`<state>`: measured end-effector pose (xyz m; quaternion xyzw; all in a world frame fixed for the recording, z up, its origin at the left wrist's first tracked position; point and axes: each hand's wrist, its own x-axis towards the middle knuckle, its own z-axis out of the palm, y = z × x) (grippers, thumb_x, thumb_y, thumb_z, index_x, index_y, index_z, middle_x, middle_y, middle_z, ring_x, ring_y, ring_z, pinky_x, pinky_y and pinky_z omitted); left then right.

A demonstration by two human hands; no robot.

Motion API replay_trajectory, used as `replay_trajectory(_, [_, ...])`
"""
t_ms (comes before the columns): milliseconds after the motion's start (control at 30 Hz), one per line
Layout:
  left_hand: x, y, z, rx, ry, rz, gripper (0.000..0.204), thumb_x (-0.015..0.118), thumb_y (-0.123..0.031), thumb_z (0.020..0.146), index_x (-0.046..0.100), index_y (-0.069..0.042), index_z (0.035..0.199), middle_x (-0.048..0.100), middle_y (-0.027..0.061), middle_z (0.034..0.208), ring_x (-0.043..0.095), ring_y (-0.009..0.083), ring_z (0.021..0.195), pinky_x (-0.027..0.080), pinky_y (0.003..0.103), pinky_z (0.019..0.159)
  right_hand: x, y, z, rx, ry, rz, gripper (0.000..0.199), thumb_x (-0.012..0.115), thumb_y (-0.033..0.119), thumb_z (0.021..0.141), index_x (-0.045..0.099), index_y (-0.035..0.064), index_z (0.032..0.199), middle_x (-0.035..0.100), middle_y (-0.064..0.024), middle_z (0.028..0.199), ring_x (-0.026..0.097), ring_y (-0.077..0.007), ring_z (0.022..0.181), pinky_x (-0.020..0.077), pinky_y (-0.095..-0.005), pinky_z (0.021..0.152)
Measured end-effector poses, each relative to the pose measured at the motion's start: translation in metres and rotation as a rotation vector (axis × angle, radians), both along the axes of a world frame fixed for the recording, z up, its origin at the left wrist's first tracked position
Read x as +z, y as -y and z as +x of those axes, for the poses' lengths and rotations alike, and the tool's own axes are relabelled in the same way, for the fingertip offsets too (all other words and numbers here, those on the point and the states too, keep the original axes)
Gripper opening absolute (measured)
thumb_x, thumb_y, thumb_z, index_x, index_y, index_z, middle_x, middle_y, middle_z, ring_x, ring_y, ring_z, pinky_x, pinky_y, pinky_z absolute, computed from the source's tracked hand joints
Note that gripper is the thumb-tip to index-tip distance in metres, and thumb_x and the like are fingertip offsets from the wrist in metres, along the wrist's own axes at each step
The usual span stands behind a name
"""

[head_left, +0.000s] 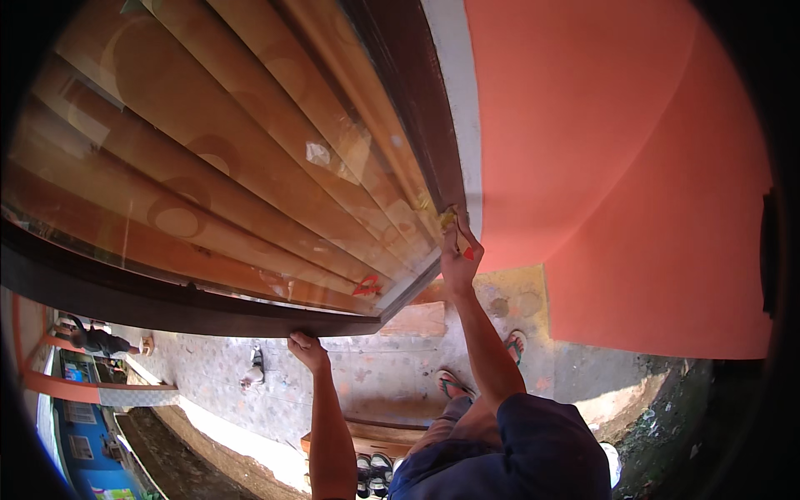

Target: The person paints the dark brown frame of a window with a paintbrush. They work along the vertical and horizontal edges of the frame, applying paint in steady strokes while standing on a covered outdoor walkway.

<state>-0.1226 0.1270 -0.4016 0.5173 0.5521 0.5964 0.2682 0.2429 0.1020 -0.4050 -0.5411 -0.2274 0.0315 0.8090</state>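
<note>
A large glass window [250,167] in a dark brown frame fills the upper left. Behind or reflected in its pane are orange-brown curtain folds. My left hand [310,351] is closed at the window frame's [333,323] lower edge, fingers curled against it. Higher up, my right hand [459,265] is at the frame's right side, near the lower corner. Its fingers pinch a small yellow thing [448,219] against the frame, possibly a cloth or sponge. Something small and red [469,253] shows at the same hand; its kind is unclear.
An orange wall [608,133] rises at the right. Below lies a speckled tiled floor [225,362] with a wooden ledge or bench [367,437]. Shoes [374,472] stand beside it, and sandals [454,385] are on my feet. Another person [104,340] is far left.
</note>
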Motion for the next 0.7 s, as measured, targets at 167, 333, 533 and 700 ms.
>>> replay_trajectory(167, [0.003,0.006,0.006,-0.006,-0.030,0.015,0.043,0.037,-0.044,0.107,0.037,-0.012,0.078,0.038,-0.0030,0.064,0.036,0.0075,0.051,0.029,0.025,0.043,0.172,0.033,0.017,0.076,0.371,0.104,0.039,0.066,-0.004,0.087,0.062,-0.0030,0.126,0.068,-0.0232,0.114,0.070,-0.0277,0.097,0.0543,-0.0315,0.081])
replay_trajectory(333, [0.002,0.015,0.008,0.028,0.010,-0.043,0.042,0.038,-0.044,0.107,0.039,-0.011,0.081,0.039,-0.0031,0.067,0.037,0.0079,0.054,0.033,0.025,0.046,0.083,0.012,0.029,0.102,0.317,0.059,0.040,0.064,-0.005,0.088,0.061,-0.0029,0.127,0.069,-0.0215,0.112,0.070,-0.0248,0.095,0.0535,-0.0301,0.081])
replay_trajectory(533, [0.002,0.025,0.011,0.020,0.119,-0.026,0.050,0.040,-0.048,0.105,0.047,0.002,0.100,0.050,0.0039,0.082,0.046,0.0121,0.070,0.046,0.028,0.061,-0.138,0.050,-0.002,0.202,0.060,-0.412,0.037,0.063,-0.001,0.092,0.061,-0.0001,0.129,0.070,-0.0190,0.109,0.070,-0.0208,0.096,0.0525,-0.0284,0.083])
replay_trajectory(700, [0.021,0.029,0.020,0.034,0.015,-0.100,0.043,0.040,-0.044,0.106,0.043,-0.004,0.090,0.045,0.0009,0.075,0.042,0.0098,0.063,0.039,0.024,0.052,-0.133,0.044,0.009,0.242,0.112,-0.437,0.037,0.064,-0.001,0.090,0.062,0.0002,0.127,0.068,-0.0214,0.118,0.070,-0.0268,0.104,0.0543,-0.0320,0.087])
